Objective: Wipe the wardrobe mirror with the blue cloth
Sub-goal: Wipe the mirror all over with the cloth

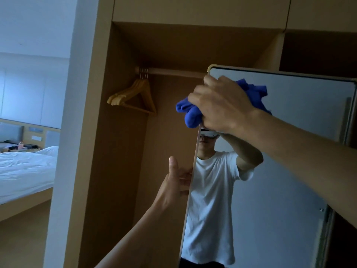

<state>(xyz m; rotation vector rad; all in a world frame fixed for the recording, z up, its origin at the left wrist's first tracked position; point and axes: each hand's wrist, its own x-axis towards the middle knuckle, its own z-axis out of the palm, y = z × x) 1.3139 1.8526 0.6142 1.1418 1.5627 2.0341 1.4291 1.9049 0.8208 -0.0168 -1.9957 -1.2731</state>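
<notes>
Wardrobe (123, 151): one tall tan wooden wardrobe fills our view, and its hanging bay stands open on the left.
Mirror (289, 132): one tall gold-framed mirror with rounded corners stands at an angle on the wardrobe's right side. We judge it stiff, slick and breakable, and likely free to swing. So we'd take it by the frame edge, never by the glass.
Bed (25, 167): one bed with white sheets, well apart, off to our left.
Rail (173, 71): one wooden rail runs across the top of the bay.
Hangers (133, 97): pale wooden hangers are bunched at the rail's left end. There are three or four, and we can't split them for certain.
Right hand (222, 107): it's up at the mirror's top left corner, fingers curled round the cloth and pressing it to the glass.
Left hand (173, 186): it's lower down on the mirror's left edge, fingers wrapped onto the frame and thumb pointing up. We read that as bracing the mirror.
Cloth (190, 113): one soft blue cloth is wadded under our right palm, with folds spilling past the frame edge. We judge it light and floppy, best held bunched so that a broad pad meets the glass.
</notes>
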